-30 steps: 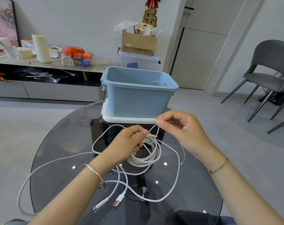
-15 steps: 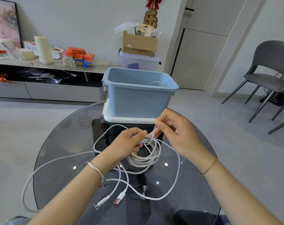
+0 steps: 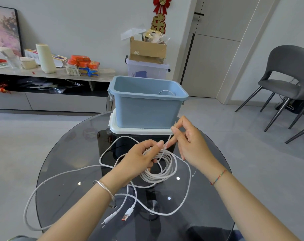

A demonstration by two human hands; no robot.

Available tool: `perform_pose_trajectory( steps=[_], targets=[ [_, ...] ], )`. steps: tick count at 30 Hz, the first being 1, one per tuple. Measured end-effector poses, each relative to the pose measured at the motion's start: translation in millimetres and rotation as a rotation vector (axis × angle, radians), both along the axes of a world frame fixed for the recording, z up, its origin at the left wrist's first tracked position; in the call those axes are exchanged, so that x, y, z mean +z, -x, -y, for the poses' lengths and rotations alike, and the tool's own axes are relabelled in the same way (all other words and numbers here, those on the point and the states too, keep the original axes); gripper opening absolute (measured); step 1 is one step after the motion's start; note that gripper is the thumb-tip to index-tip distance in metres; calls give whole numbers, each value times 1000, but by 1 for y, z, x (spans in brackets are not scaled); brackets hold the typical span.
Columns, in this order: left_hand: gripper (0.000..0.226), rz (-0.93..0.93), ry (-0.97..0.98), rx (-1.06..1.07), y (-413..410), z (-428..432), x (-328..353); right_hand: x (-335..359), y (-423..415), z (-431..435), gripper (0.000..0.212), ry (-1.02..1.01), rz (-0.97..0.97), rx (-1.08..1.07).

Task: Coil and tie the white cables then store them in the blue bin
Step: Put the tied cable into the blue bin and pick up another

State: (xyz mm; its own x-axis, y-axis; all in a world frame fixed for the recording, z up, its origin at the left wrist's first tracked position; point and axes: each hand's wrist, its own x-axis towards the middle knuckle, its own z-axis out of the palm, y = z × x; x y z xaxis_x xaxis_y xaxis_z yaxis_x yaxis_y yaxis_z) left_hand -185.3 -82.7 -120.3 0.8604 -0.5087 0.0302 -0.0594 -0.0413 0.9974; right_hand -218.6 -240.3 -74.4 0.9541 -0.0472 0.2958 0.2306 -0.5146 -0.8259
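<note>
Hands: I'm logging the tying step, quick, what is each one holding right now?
Left hand: closed, gripping the coiled white cable.
Right hand: closed, pinching a thin white strand that runs down to the coil.

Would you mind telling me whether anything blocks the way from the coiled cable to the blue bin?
Nothing visible does: the blue bin stands open just behind the coiled cable, held by the left hand.

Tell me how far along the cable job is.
Done: one white loop, apparently a cable, lies in the blue bin. In hand: the left hand grips a finished coil while the right hand pinches a thin white strand at its top, apparently tying it. Left: binning that coil; a loose cable sprawls uncoiled on the glass table.
</note>
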Motion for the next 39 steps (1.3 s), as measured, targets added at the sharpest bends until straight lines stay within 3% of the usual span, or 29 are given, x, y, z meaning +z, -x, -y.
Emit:
perform_pose_trajectory(
  steps=[9,14,18,22,27,31,34,38,39],
  targets=[
    [13,22,31,100,-1,0,-4,-3,1,-7,19,241,184,16],
    [15,-14,4,90,-6,-2,-10,5,2,-11,19,12,323,-65],
    [17,-47,-5,63,-9,0,-14,16,2,-6,19,-17,423,-112],
    [13,-38,-28,49,-11,-1,-10,18,0,-1,16,-100,409,-136],
    [20,9,-78,97,-15,-8,-13,15,0,-4,17,-55,405,-101],
    [21,30,-53,74,-12,-8,-5,20,0,-7,19,-178,414,-129],
    [16,79,-96,-17,-8,-10,12,28,-9,-2,18,-370,358,-203],
    [19,81,-176,-10,-28,-19,42,41,-31,5,8,-512,40,-164],
    [20,76,-187,6,-35,-20,50,45,-36,6,14,-494,-37,-116]
  ],
)
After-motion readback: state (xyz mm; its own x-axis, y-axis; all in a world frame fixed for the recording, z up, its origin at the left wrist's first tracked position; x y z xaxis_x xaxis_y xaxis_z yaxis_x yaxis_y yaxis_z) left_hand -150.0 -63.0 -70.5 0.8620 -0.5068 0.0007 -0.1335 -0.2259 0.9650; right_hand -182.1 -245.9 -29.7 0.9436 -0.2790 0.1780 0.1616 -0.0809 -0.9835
